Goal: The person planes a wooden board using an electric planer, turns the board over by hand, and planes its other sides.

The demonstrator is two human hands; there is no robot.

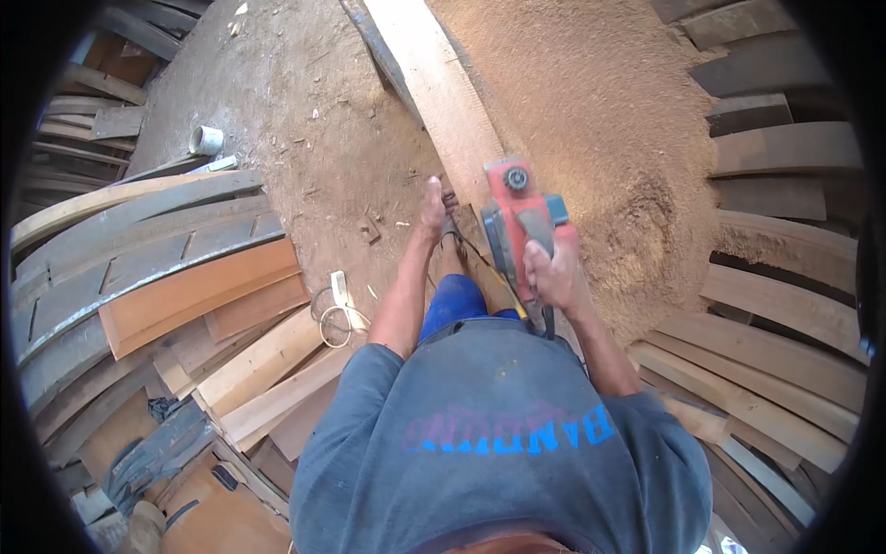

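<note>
My right hand is wrapped around the handle of a red electric hand planer. The planer is held beside the near end of a long pale wooden board, to its right. A dark cord runs from its rear, by my wrist. At the left edge of the board's near end is my left hand, thumb raised and fingers curled. What those fingers close on, if anything, is hidden. The board runs away from me over a dark support.
Wood shavings cover the floor to the right of the board. Stacked planks line the right side. On the left are more boards, a white cup-like container and a white object with a looped cord.
</note>
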